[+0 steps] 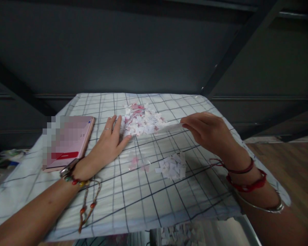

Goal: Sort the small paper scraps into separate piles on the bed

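A heap of small white and pink paper scraps (143, 121) lies on the checked cloth. My left hand (110, 138) rests against the heap's left side, palm down with fingers spread, a ring on one finger. To the right of the heap, my right hand (205, 131) pinches the end of a thin, pale, see-through sheet (170, 127) that stretches from the scraps. Whether this sheet is the mouth of a clear bag around them I cannot tell. Nearer me sit a smaller pile of white paper pieces (172, 166) and small clear packets with pink bits (137, 162).
A pink book-like item (69, 140), partly blurred out, lies left of my left forearm. The checked cloth (143, 205) covers the table. Below its front edge stands an open container (231, 232) with more scraps. Dark panels (133, 51) rise behind the table.
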A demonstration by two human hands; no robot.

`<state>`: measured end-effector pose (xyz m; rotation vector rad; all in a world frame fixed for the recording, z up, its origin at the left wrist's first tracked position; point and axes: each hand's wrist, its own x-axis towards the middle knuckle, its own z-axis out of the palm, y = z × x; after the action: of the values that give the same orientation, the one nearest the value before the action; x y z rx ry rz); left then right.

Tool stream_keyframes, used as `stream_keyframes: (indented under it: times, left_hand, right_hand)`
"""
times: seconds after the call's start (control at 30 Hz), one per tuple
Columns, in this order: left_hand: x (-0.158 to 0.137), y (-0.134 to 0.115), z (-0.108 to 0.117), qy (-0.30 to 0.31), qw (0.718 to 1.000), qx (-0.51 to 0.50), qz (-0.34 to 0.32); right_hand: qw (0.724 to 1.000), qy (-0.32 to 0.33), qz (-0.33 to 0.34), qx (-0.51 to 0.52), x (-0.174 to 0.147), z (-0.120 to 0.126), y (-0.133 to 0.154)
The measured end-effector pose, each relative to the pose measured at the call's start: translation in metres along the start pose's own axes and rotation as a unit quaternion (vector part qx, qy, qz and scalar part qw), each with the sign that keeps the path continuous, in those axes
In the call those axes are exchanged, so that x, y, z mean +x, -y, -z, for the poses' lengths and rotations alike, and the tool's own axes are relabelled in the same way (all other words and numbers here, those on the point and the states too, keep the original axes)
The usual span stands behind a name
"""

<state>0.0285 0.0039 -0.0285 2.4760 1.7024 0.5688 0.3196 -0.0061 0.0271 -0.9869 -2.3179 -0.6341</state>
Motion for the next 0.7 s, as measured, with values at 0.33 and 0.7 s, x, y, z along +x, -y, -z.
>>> stream_keyframes:
  times: [0.33,0.7]
  left_hand:
    - [-0.001,0.004,-0.004,-0.008,1.000,0.000,-0.015]
    - [-0.001,0.000,0.001,0.019,1.000,-0.002,0.004]
  right_hand:
    - [0.999,0.010,0.020,0.048,-0.006,0.007,-0.009]
    - [0.995,-0.043,-0.044,-0.081,-0.006,0.000,-0.012]
